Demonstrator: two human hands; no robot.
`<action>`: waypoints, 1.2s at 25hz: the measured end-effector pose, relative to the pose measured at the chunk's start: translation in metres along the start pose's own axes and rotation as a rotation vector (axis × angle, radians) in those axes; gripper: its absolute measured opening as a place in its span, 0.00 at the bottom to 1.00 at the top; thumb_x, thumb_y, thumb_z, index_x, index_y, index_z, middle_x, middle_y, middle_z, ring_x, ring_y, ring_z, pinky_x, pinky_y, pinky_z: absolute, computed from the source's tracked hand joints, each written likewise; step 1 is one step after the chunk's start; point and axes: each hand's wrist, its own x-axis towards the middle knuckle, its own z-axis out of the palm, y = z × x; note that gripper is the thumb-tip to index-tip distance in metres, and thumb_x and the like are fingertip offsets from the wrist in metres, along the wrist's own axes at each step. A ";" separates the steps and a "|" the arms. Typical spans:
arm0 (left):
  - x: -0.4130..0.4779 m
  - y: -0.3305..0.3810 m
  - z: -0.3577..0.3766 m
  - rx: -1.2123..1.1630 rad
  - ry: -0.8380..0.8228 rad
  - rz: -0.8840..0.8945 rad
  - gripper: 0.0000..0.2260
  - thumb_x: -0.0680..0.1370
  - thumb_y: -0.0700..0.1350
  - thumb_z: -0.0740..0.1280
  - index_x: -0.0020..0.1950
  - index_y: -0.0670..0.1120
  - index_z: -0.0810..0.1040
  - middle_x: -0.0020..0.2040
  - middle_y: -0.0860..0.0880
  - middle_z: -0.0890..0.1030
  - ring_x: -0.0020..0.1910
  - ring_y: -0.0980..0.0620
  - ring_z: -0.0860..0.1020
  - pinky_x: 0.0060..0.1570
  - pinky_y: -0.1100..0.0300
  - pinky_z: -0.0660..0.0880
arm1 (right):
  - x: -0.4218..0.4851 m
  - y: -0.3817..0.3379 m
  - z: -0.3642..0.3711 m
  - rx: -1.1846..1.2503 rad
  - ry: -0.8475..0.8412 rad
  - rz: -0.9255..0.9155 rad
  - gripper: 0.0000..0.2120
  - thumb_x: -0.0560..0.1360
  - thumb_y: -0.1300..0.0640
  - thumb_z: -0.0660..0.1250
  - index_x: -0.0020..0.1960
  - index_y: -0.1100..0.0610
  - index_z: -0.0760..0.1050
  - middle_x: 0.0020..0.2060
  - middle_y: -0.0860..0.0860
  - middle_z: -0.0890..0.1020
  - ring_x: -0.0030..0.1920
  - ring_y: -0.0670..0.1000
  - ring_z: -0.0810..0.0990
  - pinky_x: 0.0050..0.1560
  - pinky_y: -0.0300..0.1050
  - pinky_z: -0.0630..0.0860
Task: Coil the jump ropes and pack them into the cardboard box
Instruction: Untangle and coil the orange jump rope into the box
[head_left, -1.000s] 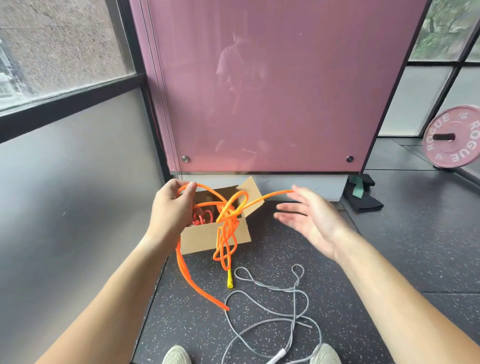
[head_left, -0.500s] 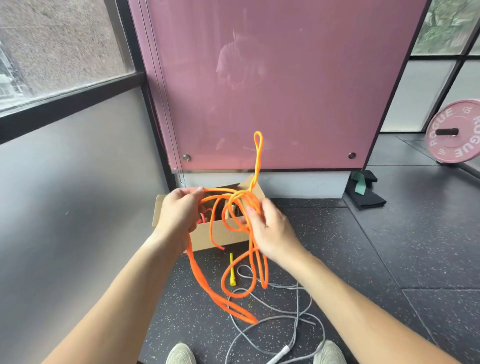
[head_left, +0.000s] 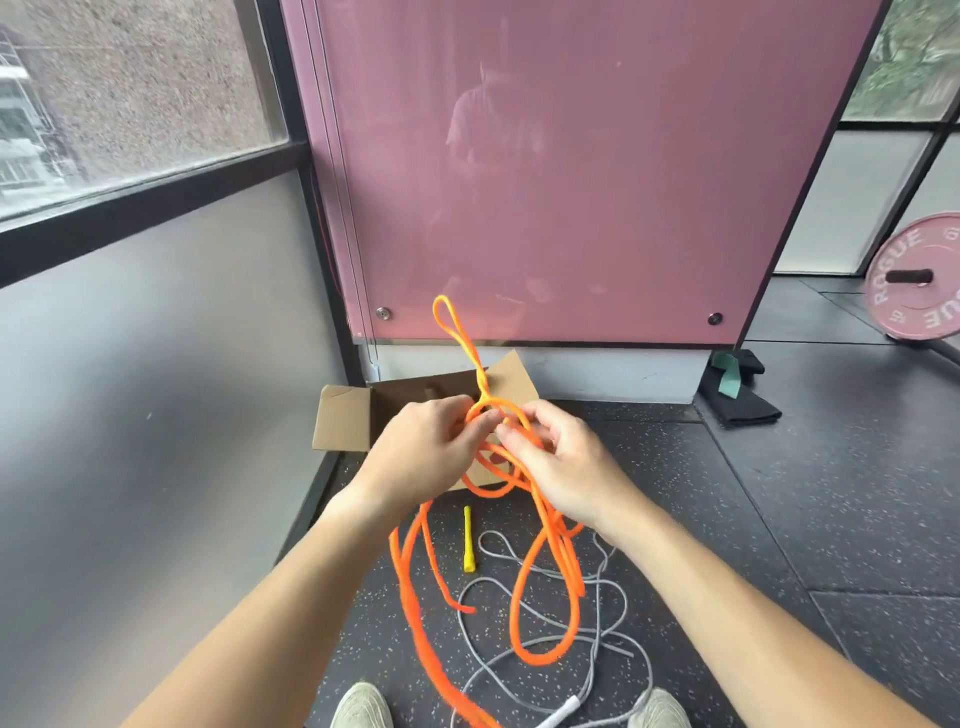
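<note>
An orange jump rope (head_left: 545, 561) hangs in loose loops between my hands, with one thin loop sticking up above them and a yellow handle (head_left: 468, 540) dangling below. My left hand (head_left: 426, 447) and my right hand (head_left: 558, 460) both pinch the rope where its strands cross, fingertips almost touching. Just behind the hands stands the open cardboard box (head_left: 345, 421) on the floor; red rope shows inside it. A grey jump rope (head_left: 602, 592) lies spread on the floor near my feet, its white handle (head_left: 563, 712) at the bottom.
A pink panel (head_left: 571, 182) rises right behind the box, and a frosted glass wall (head_left: 156, 389) closes the left side. A black pad with a green band (head_left: 735, 387) lies at the right, a pink weight plate (head_left: 917, 278) farther right. My shoes (head_left: 361, 706) stand at the bottom edge.
My right hand, open and apart a second ago, closed in on the rope bundle. Both hands now meet at the crossing, and a thin loop has sprung up above them.
</note>
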 end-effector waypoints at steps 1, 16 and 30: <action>0.001 0.001 0.004 -0.040 -0.018 -0.040 0.22 0.80 0.63 0.59 0.38 0.47 0.76 0.30 0.51 0.80 0.32 0.49 0.80 0.38 0.50 0.78 | -0.001 0.001 -0.001 -0.025 -0.007 -0.025 0.11 0.75 0.44 0.71 0.55 0.47 0.80 0.45 0.43 0.87 0.46 0.43 0.86 0.53 0.51 0.82; 0.007 -0.012 -0.028 -0.332 0.105 -0.463 0.18 0.85 0.53 0.58 0.44 0.44 0.79 0.34 0.43 0.84 0.31 0.43 0.84 0.35 0.47 0.83 | 0.013 0.000 -0.055 -0.192 0.835 -0.179 0.12 0.84 0.52 0.61 0.45 0.56 0.76 0.33 0.49 0.85 0.30 0.42 0.83 0.33 0.44 0.79; 0.015 -0.040 -0.036 -0.125 0.209 -0.557 0.21 0.85 0.54 0.56 0.39 0.44 0.76 0.37 0.43 0.81 0.43 0.39 0.82 0.50 0.47 0.80 | 0.019 0.023 -0.104 0.732 0.744 0.407 0.09 0.84 0.62 0.53 0.48 0.54 0.67 0.42 0.55 0.84 0.37 0.51 0.83 0.44 0.46 0.76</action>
